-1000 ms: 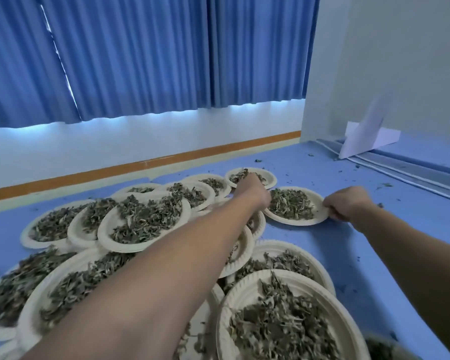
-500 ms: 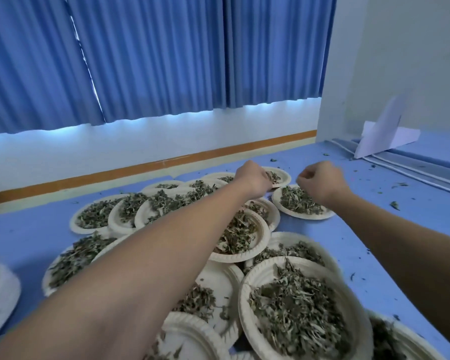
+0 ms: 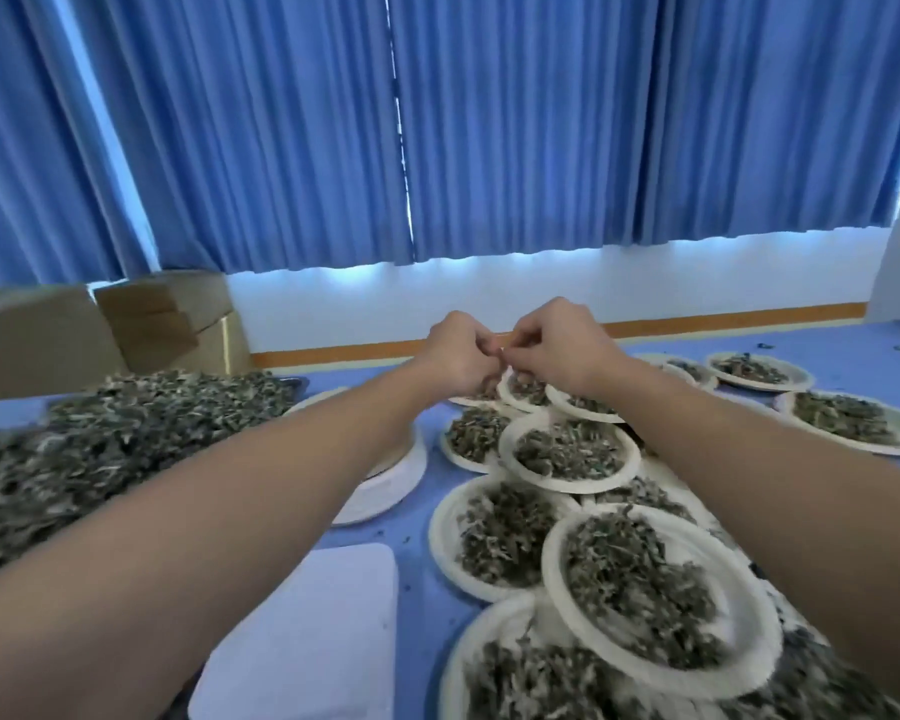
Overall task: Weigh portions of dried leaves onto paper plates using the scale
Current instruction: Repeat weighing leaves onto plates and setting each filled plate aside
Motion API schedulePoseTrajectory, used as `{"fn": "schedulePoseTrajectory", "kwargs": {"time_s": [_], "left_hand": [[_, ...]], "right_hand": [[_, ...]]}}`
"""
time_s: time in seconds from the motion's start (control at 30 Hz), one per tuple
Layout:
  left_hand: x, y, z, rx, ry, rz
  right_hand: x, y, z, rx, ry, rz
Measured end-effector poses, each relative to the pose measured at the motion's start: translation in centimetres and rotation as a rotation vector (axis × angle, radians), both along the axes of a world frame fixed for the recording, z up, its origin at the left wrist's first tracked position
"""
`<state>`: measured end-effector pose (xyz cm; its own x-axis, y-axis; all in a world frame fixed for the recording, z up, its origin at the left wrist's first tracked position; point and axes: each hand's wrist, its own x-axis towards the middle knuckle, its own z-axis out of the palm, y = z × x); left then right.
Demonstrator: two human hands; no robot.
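- Dried leaves (image 3: 126, 444) lie in a big loose heap on the left side of the blue table (image 3: 417, 569), partly behind my left forearm.
- More of them sit as portions on the paper plates (image 3: 572, 486) spread across the middle and right of the table. Several plates overlap at their rims, and the nearest ones are well filled.
- My left grip (image 3: 455, 356) and right grip (image 3: 559, 345) are held up together above the far plates, arms stretched forward.
- Both grips are curled closed, with the fingertips of one touching those of the other (whether a scrap of leaf is pinched between them is too small to tell).
- Neither grip touches a plate or the heap.
- A stack of empty plates (image 3: 391, 485) sits just beside the heap, with my left forearm crossing over it.
- Close to me, a white platform (image 3: 302, 641) with rounded corners lies flat on the table, nothing on it (it could be the scale, but no display shows).
- Small leaf crumbs dot the table between the plates.
- Cardboard boxes (image 3: 162, 314) stand at the far left behind the heap.
- Blue curtains (image 3: 489, 122) hang across the back, above a white wall with an orange stripe.
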<state>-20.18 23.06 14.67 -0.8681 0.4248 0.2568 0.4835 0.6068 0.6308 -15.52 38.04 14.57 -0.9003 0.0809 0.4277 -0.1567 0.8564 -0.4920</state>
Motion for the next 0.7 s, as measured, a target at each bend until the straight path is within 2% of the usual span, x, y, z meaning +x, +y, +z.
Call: {"fn": "schedulePoseTrajectory", "kwargs": {"time_s": [0.2,0.3,0.37,0.43,0.7], "left_hand": [[0.0,-13.9,-1.6,-0.077,0.043,0.077],[-0.5,-18.5,-3.2,-0.221,0.126,0.015],[-0.6,-20.7,-4.2,-0.341,0.154,-0.051],[-0.7,-22.0,-5.1,-0.395,0.197,-0.097],[-0.8,-23.1,-6.5,-0.387,0.366,-0.173]], "right_hand": [[-1.2,-12.8,-1.4,0.072,-0.026,0.171],[-1.3,-16.3,-2.2,0.296,-0.082,0.255],[-1.3,-17.5,-3.0,0.485,-0.145,0.292],[-1.3,-17.8,-3.6,0.560,-0.182,0.288],[-1.7,-16.4,-4.4,0.568,-0.159,0.388]]}}
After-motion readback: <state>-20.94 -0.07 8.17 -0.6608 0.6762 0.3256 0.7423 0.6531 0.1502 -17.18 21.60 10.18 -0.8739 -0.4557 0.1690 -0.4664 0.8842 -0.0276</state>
